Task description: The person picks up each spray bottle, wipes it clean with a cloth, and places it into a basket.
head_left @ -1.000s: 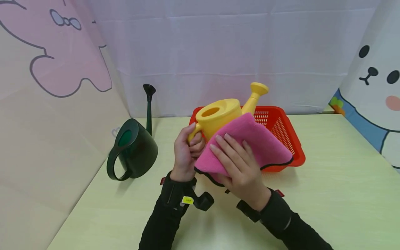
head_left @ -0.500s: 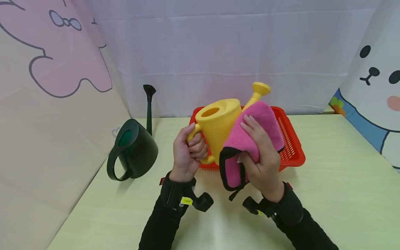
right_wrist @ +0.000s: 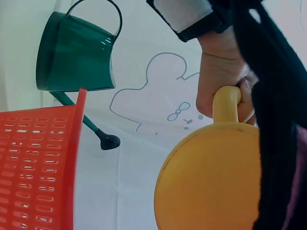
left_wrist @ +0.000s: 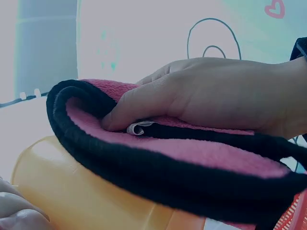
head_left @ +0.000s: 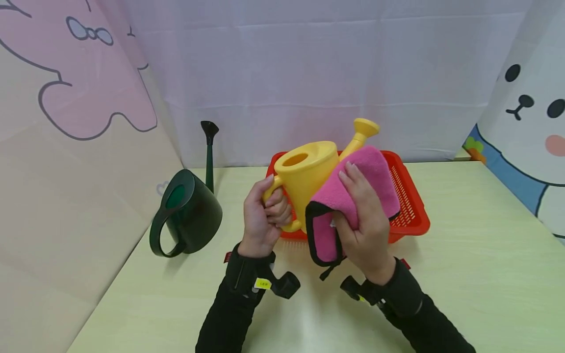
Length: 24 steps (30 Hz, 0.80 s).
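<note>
The right hand (head_left: pixel 368 223) holds a pink cloth (head_left: pixel 380 179) against a yellow watering can (head_left: pixel 302 181); the left hand (head_left: pixel 261 218) has its grip round the can's handle (right_wrist: pixel 225 105), above the surface (head_left: pixel 481 260). To the left stands a green watering can (head_left: pixel 200 213); behind, a red basket (head_left: pixel 410 206).

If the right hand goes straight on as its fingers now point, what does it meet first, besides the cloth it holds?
Probably the yellow watering can, near its spout, though depth is unclear.
</note>
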Available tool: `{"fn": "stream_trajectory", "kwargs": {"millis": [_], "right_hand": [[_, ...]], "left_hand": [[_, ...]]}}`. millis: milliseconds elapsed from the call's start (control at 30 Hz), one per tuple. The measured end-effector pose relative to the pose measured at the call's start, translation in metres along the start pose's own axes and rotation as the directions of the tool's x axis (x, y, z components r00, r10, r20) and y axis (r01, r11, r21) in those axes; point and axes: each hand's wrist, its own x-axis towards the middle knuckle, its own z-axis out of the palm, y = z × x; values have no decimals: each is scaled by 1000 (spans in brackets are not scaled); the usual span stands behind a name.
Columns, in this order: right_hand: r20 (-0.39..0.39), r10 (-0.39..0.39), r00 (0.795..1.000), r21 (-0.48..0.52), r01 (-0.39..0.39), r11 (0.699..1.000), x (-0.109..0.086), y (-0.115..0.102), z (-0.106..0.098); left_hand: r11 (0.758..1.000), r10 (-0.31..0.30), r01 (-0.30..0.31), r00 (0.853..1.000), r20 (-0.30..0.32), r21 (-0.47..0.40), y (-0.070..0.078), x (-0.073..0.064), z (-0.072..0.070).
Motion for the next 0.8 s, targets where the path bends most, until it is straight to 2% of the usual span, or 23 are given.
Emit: {"fn": "stream_trajectory", "kwargs": {"millis": [133, 300, 367, 467, 533, 600, 667, 800], "right_hand": [[16, -39, 999, -29, 40, 999, -5, -4, 3], [15, -177, 984, -120, 177, 977, -12, -11, 10], [33, -248, 968, -182, 250, 951, -16, -15, 15], [74, -355, 932, -271, 361, 892, -21, -20, 21], [107, -397, 912, -303, 410, 860, -24, -23, 25], [123, -416, 901, -317, 433, 844, -27, -25, 27], [122, -411, 903, -309, 428, 849, -28, -26, 29], [92, -372, 924, -271, 383, 883, -27, -24, 27]], "left_hand": [[1000, 9, -9, 1000, 5, -1, 0, -1, -1], [999, 39, -39, 999, 13, 1, 0, -1, -2], [999, 47, -46, 999, 9, -11, 0, -1, -2], [998, 29, -29, 1000, 3, -60, 0, -2, -2], [996, 4, -4, 1000, 0, -90, 1, -3, -1], [994, -15, 14, 1000, -5, -107, 1, -3, 0], [994, -22, 21, 1000, -7, -111, 1, -4, 0], [995, -4, 4, 1000, 3, -96, 2, -4, 1]]}}
